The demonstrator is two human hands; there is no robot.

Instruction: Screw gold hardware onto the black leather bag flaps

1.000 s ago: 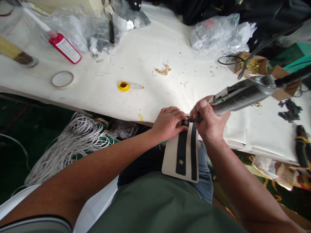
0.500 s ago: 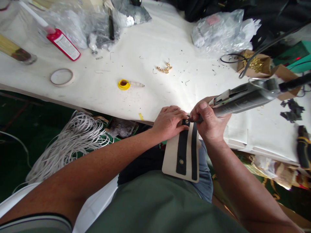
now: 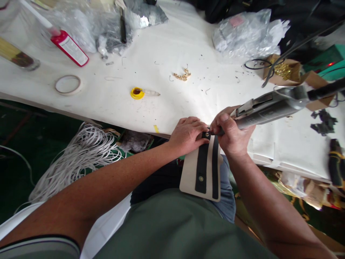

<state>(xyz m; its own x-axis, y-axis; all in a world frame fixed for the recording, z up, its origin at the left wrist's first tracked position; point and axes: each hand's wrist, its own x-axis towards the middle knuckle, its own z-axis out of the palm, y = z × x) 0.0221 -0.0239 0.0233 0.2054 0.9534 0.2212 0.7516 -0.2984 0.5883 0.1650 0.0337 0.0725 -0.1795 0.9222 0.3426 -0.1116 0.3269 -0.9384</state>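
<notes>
A beige flat panel (image 3: 188,176) with two black strips lies partly over my lap, its far end at the table edge. My left hand (image 3: 187,136) grips that far end, the thumb on the wider black strip (image 3: 201,163). A round metal fastener (image 3: 207,134) shows between my hands on this strip, and another (image 3: 201,178) sits near its lower end. My right hand (image 3: 234,135) is wrapped around the front of a grey power screwdriver (image 3: 265,111). The screwdriver lies nearly level, its tip beside the upper fastener; my fingers hide the exact contact.
On the white table (image 3: 107,111) are small gold fasteners (image 3: 183,75), a yellow cap (image 3: 137,93), a tape roll (image 3: 68,85) and a red glue bottle (image 3: 70,48). A cardboard box (image 3: 295,72) of gold pieces stands right, near cables. Pliers (image 3: 336,162) lie at the right edge.
The screwdriver has turned slightly in my right hand, and its cable has shifted a little left. Both hands and the panel stay almost in place.
</notes>
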